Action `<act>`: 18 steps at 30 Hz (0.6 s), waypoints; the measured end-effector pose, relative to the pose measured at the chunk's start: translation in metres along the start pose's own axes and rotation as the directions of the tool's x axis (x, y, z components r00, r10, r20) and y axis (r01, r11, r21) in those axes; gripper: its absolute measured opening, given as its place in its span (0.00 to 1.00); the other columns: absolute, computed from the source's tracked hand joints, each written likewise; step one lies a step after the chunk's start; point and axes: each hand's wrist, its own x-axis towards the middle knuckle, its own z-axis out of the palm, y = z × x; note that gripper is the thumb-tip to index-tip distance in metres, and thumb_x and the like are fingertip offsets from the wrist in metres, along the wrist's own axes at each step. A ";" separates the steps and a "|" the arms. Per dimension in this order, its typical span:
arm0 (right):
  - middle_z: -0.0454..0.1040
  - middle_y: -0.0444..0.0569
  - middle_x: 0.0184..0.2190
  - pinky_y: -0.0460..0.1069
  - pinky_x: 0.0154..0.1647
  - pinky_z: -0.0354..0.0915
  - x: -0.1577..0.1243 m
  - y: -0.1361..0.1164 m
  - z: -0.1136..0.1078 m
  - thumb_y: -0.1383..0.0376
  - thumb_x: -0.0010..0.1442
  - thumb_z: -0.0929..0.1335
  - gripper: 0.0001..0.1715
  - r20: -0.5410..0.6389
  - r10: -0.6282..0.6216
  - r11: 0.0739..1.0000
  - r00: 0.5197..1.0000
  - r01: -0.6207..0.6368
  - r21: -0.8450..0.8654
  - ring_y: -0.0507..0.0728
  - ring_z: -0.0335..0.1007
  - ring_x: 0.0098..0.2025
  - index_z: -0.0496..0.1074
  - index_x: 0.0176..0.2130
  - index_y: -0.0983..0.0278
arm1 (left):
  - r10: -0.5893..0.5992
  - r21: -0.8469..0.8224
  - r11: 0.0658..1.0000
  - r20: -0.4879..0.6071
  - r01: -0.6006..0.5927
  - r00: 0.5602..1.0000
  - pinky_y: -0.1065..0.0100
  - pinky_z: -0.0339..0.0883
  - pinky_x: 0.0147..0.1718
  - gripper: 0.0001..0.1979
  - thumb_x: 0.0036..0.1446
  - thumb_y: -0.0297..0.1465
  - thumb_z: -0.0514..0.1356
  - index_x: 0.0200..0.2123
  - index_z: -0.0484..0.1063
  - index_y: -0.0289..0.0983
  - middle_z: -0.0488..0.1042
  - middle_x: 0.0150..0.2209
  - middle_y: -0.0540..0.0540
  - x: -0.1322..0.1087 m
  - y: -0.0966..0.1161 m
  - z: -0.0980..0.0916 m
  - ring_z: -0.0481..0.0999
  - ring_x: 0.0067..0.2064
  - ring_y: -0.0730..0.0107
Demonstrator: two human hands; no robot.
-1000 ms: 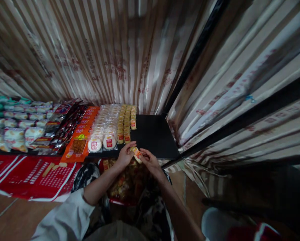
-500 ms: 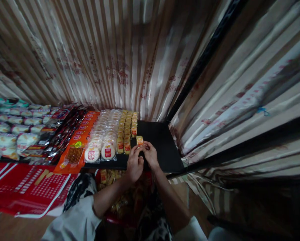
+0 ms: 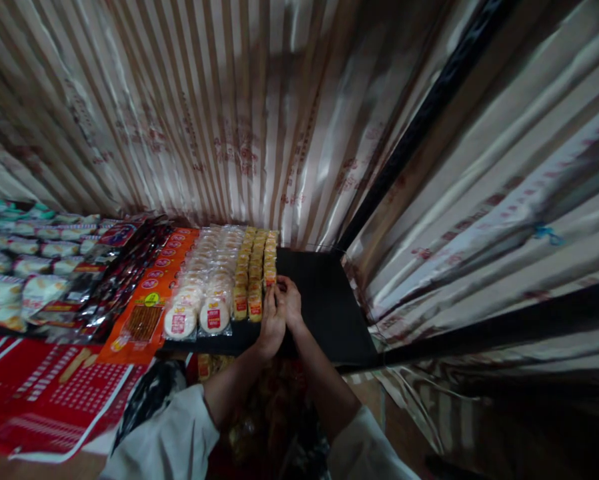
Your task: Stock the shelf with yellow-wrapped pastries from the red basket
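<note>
Both hands meet at the front of the rightmost row of small yellow snack packets on the black shelf [image 3: 324, 293]. The front snack packet [image 3: 270, 277], with a red and orange label, shows just above my fingertips. My left hand [image 3: 272, 325] has its fingers pressed together at the packet's lower front. At the packet's right side, my right hand [image 3: 291, 301] is closed with curled fingers. The fingers hide the packet's lower part. Two more rows of yellow packets [image 3: 240, 297] stand directly to the left.
Left of these are round white crackers in clear wrappers [image 3: 214, 317], an orange snack bag [image 3: 144, 323], dark packets [image 3: 112, 273] and white bread packs [image 3: 42, 293]. A red printed sheet [image 3: 44, 400] hangs in front. Striped curtains [image 3: 229, 133] and a dark post [image 3: 404, 160] enclose the shelf.
My hands have moved the small yellow packet forward and slightly left, from apart from the rightmost row to its front end. The camera view has shifted slightly.
</note>
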 end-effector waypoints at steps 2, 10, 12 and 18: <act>0.73 0.48 0.42 0.50 0.42 0.68 0.001 0.000 0.002 0.62 0.51 0.65 0.20 0.001 -0.013 1.000 1.000 0.013 0.022 0.55 0.71 0.39 0.68 0.45 0.60 | -0.009 -0.012 1.000 0.000 0.009 1.000 0.62 0.38 0.64 0.23 0.60 0.31 0.46 0.59 0.54 0.35 0.52 0.63 0.42 0.002 -0.002 0.000 0.48 0.65 0.67; 0.71 0.50 0.44 0.51 0.45 0.67 0.006 0.011 0.005 0.59 0.51 0.65 0.23 0.022 -0.069 0.997 0.997 0.069 0.032 0.56 0.69 0.43 0.70 0.48 0.61 | -0.010 -0.020 1.000 -0.016 0.009 1.000 0.60 0.39 0.64 0.24 0.60 0.29 0.47 0.59 0.54 0.31 0.50 0.64 0.38 0.007 -0.006 0.005 0.46 0.65 0.64; 0.71 0.50 0.45 0.50 0.45 0.67 0.006 0.013 0.004 0.59 0.51 0.65 0.23 0.033 -0.083 0.995 0.996 0.082 0.048 0.56 0.69 0.44 0.70 0.47 0.61 | -0.015 -0.028 1.000 -0.005 0.015 1.000 0.61 0.38 0.64 0.24 0.60 0.28 0.47 0.60 0.53 0.31 0.48 0.64 0.39 0.007 -0.008 0.006 0.45 0.66 0.64; 0.69 0.52 0.49 0.52 0.48 0.66 -0.001 0.013 0.005 0.61 0.50 0.65 0.25 0.009 -0.090 0.992 0.996 0.089 0.093 0.58 0.67 0.48 0.69 0.49 0.62 | 0.014 -0.021 1.000 0.002 -0.014 1.000 0.57 0.35 0.64 0.25 0.59 0.27 0.47 0.60 0.51 0.28 0.48 0.64 0.36 0.010 -0.010 0.010 0.44 0.66 0.63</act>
